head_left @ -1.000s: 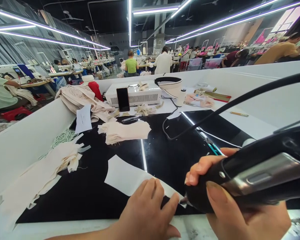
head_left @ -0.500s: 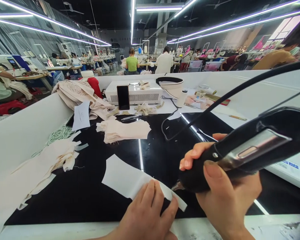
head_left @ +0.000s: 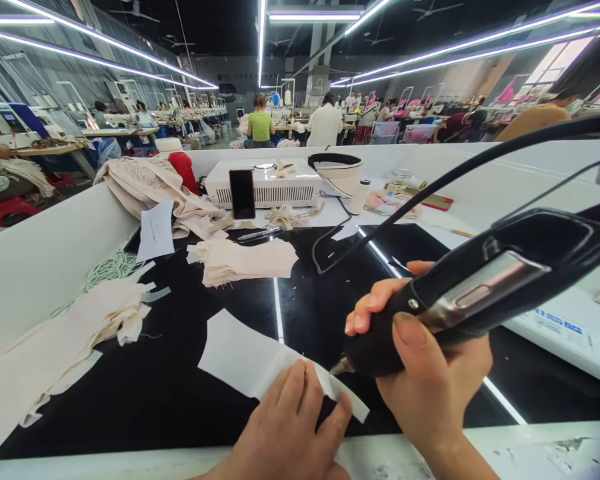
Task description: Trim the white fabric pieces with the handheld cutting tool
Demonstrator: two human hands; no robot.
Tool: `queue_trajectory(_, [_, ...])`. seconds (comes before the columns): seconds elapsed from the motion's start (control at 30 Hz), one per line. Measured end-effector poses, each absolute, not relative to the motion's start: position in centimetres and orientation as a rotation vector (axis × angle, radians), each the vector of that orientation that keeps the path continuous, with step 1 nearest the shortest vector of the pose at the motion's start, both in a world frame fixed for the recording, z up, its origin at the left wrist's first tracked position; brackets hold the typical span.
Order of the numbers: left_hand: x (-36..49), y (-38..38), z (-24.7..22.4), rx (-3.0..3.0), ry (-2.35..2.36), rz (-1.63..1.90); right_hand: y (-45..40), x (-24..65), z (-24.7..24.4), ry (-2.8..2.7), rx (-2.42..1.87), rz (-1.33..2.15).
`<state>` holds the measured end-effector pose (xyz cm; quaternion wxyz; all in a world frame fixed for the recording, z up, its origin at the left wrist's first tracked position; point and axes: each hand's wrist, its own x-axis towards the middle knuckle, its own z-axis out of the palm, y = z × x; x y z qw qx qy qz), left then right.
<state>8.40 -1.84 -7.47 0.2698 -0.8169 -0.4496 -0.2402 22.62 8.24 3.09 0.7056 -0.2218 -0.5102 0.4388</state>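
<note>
A pale, white fabric or paper piece (head_left: 245, 357) with a folded-looking strip at its right end lies on the black work surface. My left hand (head_left: 290, 423) presses it down, fingers bent and close together, thumb near the strip. My right hand (head_left: 430, 360) is wrapped round a thick black corded hand tool (head_left: 460, 300) with a silver panel on its side. Its narrow metal tip (head_left: 341, 365) sits at the upper edge of the strip, just right of my left fingers. Whether tip and strip touch, I cannot tell.
Cream fabric stacks lie behind (head_left: 245, 260) and left (head_left: 75, 327). Green cord (head_left: 110, 270), a printed card (head_left: 155, 230), a phone (head_left: 243, 193), a white vented box (head_left: 280, 183) and a visor (head_left: 337, 170) stand farther back. The tool's black cable (head_left: 430, 183) arches overhead.
The tool in my right hand has shifted slightly left, its tip farther up along the strip's edge. My left hand stays on the piece. The whole view has turned a little.
</note>
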Motion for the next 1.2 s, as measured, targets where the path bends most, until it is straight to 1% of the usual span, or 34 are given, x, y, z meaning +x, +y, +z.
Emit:
queue_trajectory(0.13, [8.7,-1.8,-7.1,-2.185,-1.21,-0.663,8.6,22.2,2.9,-1.137,-0.459,1.014])
queue_trajectory(0.33, [8.4,-2.2,-7.5,-2.349,-1.226,-0.479,8.4,22.3,2.7,-1.153,-0.487,1.01])
queue_trajectory(0.47, [7.5,-1.9,-7.1,-2.401,-1.199,-0.537,8.2,22.4,2.6,-1.185,-0.468,1.012])
queue_trajectory(0.7, [6.4,-2.5,-4.9,-2.406,-1.211,-0.619,6.6,22.6,3.2,-1.14,-0.498,1.003])
queue_trajectory(0.83, [6.4,-2.7,-4.8,-2.372,-1.23,-0.728,6.3,22.7,3.4,-1.149,-0.482,1.007])
queue_trajectory(1.2, [6.4,-2.8,-5.3,-2.435,-1.255,-0.611,7.3,21.9,3.3,-1.125,-0.476,1.023])
